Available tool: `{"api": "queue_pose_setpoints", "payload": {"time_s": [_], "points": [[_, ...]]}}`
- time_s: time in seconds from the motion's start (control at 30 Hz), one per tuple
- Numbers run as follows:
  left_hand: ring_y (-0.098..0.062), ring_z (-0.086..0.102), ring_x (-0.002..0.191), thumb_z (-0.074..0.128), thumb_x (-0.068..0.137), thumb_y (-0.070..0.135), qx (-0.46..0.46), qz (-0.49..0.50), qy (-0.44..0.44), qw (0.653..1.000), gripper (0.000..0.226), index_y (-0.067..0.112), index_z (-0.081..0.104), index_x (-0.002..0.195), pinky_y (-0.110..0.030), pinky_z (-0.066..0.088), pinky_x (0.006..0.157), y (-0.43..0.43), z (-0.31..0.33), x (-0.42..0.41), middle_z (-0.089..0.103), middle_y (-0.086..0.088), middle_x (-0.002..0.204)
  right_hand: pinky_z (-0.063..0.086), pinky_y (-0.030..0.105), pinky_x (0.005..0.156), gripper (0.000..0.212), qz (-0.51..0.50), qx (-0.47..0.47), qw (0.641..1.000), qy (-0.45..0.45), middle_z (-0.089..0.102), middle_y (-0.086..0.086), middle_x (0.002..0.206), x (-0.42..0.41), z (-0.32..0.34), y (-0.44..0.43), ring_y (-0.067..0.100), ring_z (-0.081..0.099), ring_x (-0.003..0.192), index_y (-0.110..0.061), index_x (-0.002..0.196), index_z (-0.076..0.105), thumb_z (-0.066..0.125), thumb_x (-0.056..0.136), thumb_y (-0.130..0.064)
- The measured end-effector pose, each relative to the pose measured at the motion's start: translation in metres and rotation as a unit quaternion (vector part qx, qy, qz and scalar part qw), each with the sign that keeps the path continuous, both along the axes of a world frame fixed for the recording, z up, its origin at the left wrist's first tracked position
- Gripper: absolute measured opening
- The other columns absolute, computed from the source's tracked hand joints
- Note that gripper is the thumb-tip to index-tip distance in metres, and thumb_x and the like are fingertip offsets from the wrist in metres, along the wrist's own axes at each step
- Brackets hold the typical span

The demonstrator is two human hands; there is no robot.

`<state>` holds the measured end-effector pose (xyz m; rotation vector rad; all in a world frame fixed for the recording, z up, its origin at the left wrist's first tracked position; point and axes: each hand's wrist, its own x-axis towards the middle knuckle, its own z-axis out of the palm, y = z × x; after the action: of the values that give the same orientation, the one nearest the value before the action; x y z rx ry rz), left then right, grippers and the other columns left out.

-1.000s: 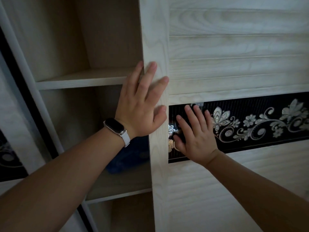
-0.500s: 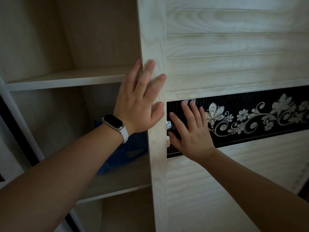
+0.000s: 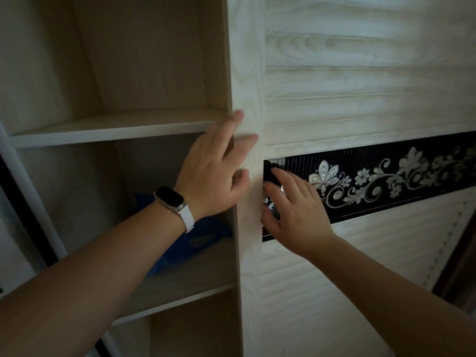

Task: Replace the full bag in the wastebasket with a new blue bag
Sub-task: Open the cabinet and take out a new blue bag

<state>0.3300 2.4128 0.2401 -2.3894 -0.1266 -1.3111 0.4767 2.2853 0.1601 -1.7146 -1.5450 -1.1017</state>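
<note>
A pale wooden sliding wardrobe door [image 3: 248,73] stands partly slid aside, showing shelves behind it. My left hand [image 3: 216,176], with a dark watch on a white strap, lies flat with fingers spread on the door's left edge. My right hand [image 3: 296,215] presses flat on the door's black floral band [image 3: 386,176]. On the middle shelf [image 3: 195,276] lies a crumpled blue bag [image 3: 201,240], partly hidden behind my left forearm. The wastebasket is not in view.
An upper shelf [image 3: 116,127] holds nothing visible. A second door with a dark frame [image 3: 25,215] stands at the far left. A dark wooden frame [image 3: 461,266] shows at the right edge. The light is dim.
The door has slid to the right under both hands, and more of the shelves and the blue bag shows. My left fingers have shifted toward the door's edge.
</note>
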Motion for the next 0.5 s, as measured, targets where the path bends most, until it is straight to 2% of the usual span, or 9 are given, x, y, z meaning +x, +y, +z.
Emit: {"api": "queue_pose_setpoints", "payload": {"time_s": [0.1,0.2,0.27,0.4,0.5], "points": [[-0.029,0.044,0.130,0.058,0.088,0.027,-0.045,-0.028,0.007,0.999,0.048,0.009,0.053,0.133,-0.037,0.039,0.101,0.005,-0.012,-0.030,0.041,-0.019,0.147,0.047,0.041,0.087,0.029,0.018,0.025,0.998,0.046,0.061,0.013,0.118,-0.024,0.004,-0.002,0.028,0.057,0.107,-0.006,0.107,0.064,0.056,0.088,-0.027],[-0.027,0.045,0.129,0.057,0.089,0.030,-0.079,-0.010,0.024,0.997,0.046,0.009,0.055,0.130,-0.037,0.037,0.102,0.016,-0.023,-0.066,0.047,-0.015,0.142,0.042,0.035,0.085,0.029,0.012,0.024,0.999,0.032,0.061,0.011,0.114,-0.051,0.007,-0.002,0.025,0.056,0.103,-0.009,0.109,0.063,0.054,0.089,-0.029],[-0.027,0.046,0.129,0.057,0.090,0.031,-0.092,0.005,0.046,0.995,0.045,0.009,0.057,0.129,-0.038,0.038,0.102,0.028,-0.030,-0.090,0.050,-0.013,0.140,0.043,0.036,0.084,0.030,0.010,-0.002,1.000,0.025,0.062,0.010,0.113,-0.073,0.007,0.001,0.026,0.056,0.102,-0.009,0.110,0.063,0.054,0.090,-0.029],[-0.020,0.047,0.127,0.054,0.091,0.035,-0.136,0.007,0.079,0.988,0.043,0.015,0.057,0.129,-0.034,0.035,0.101,0.052,-0.054,-0.133,0.051,-0.005,0.140,0.049,0.037,0.073,0.032,0.015,-0.074,0.995,0.061,0.063,0.006,0.106,-0.115,0.002,0.011,0.025,0.059,0.092,-0.012,0.110,0.063,0.050,0.090,-0.033],[-0.020,0.049,0.124,0.052,0.090,0.038,-0.163,0.018,0.099,0.982,0.044,0.017,0.057,0.129,-0.036,0.039,0.099,0.065,-0.072,-0.155,0.053,-0.003,0.138,0.049,0.036,0.072,0.034,-0.007,-0.134,0.987,0.090,0.063,0.004,0.108,-0.136,-0.007,0.021,0.026,0.059,0.090,-0.015,0.113,0.063,0.056,0.087,-0.036]]}}
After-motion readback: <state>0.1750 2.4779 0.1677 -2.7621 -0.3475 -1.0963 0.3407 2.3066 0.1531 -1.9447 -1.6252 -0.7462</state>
